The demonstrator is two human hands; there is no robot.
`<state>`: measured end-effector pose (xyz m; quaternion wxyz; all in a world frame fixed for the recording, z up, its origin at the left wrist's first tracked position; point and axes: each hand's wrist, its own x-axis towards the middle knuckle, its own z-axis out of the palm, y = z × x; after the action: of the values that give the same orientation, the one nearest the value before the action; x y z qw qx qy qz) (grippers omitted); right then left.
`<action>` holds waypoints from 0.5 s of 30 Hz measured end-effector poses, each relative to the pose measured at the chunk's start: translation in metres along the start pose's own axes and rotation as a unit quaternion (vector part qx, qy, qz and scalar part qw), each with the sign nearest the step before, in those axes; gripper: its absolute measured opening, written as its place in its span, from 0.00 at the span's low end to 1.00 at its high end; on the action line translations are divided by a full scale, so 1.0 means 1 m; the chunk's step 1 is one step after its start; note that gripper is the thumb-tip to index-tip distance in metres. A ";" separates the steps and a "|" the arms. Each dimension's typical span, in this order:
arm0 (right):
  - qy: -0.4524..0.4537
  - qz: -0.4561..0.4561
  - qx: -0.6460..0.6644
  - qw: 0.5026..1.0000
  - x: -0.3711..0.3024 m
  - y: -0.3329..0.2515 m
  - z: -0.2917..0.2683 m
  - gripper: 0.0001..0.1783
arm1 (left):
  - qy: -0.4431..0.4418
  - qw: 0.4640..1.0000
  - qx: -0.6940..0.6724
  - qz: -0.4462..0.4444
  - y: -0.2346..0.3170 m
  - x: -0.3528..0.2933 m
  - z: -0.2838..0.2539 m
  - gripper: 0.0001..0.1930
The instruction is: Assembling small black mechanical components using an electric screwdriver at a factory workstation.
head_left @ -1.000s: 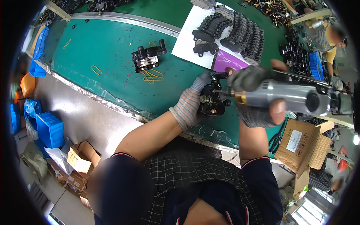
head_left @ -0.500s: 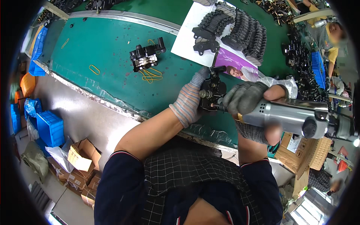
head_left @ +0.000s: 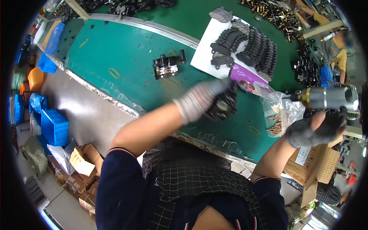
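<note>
My left hand (head_left: 201,100), in a striped knit glove, grips a black brake caliper (head_left: 223,102) above the near part of the green bench; motion blurs the caliper. Out to the right, my right hand (head_left: 316,131) wears a grey glove with some bare fingertips. Its fingers are apart, just below a silver power screwdriver (head_left: 326,98) that lies level above it. Whether the fingertips still touch the tool's underside is unclear. A second brake caliper (head_left: 168,66), black with a bright metal part, sits on the bench beyond my left hand.
Rows of dark brake pads (head_left: 255,50) lie on white paper, beside a purple printed sheet (head_left: 247,76). A clear bag of copper-coloured pins (head_left: 276,122) lies near my right hand. Rubber bands (head_left: 114,73) dot the bench (head_left: 130,46). An open carton (head_left: 316,166) stands at right; another person (head_left: 339,57) is farther off.
My right hand has come off the caliper with the power screwdriver, moved right and loosened from the tool. My left hand has shifted slightly right, turning the caliper.
</note>
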<state>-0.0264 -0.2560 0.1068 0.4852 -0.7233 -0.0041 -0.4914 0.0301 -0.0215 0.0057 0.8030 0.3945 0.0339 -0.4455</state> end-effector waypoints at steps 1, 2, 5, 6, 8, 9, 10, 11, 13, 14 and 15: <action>-0.030 -0.090 -0.069 0.993 -0.006 0.011 -0.007 0.24 | -0.021 0.999 0.029 -0.018 0.025 -0.005 -0.009 0.29; -0.062 -0.175 -0.133 0.974 -0.015 0.024 -0.010 0.20 | 0.040 0.999 -0.007 0.036 0.051 -0.013 -0.011 0.27; -0.400 -0.105 -0.219 0.884 -0.049 0.058 0.040 0.21 | 0.218 0.959 -0.037 0.178 0.134 0.008 -0.036 0.22; -0.423 -0.112 -0.244 0.866 -0.055 0.078 0.052 0.22 | 0.244 0.946 -0.049 0.208 0.163 0.020 -0.069 0.22; -0.448 -0.121 -0.262 0.846 -0.057 0.102 0.081 0.24 | 0.304 0.916 -0.081 0.249 0.222 0.031 -0.137 0.22; -0.461 -0.138 -0.301 0.823 -0.053 0.110 0.098 0.24 | 0.334 0.901 -0.096 0.260 0.249 0.032 -0.162 0.22; -0.477 -0.158 -0.329 0.799 -0.053 0.113 0.114 0.25 | 0.345 0.894 -0.096 0.268 0.277 0.018 -0.193 0.22; -0.493 -0.179 -0.354 0.774 -0.054 0.113 0.127 0.25 | 0.319 0.882 -0.025 0.347 0.305 -0.003 -0.223 0.21; -0.524 -0.127 -0.376 0.753 -0.047 0.120 0.130 0.26 | 0.281 0.864 0.051 0.416 0.319 -0.002 -0.214 0.20; -0.550 -0.077 -0.395 0.732 -0.041 0.122 0.130 0.27 | 0.313 0.852 0.061 0.415 0.308 0.001 -0.160 0.28; -0.577 -0.030 -0.411 0.706 -0.038 0.122 0.132 0.27 | 0.348 0.838 0.068 0.415 0.298 -0.002 -0.130 0.39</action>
<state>0.1058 -0.2094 -0.0113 0.0281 -0.9928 -0.1029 0.0540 0.2884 0.1530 0.0973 0.8193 0.5538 0.1139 0.0949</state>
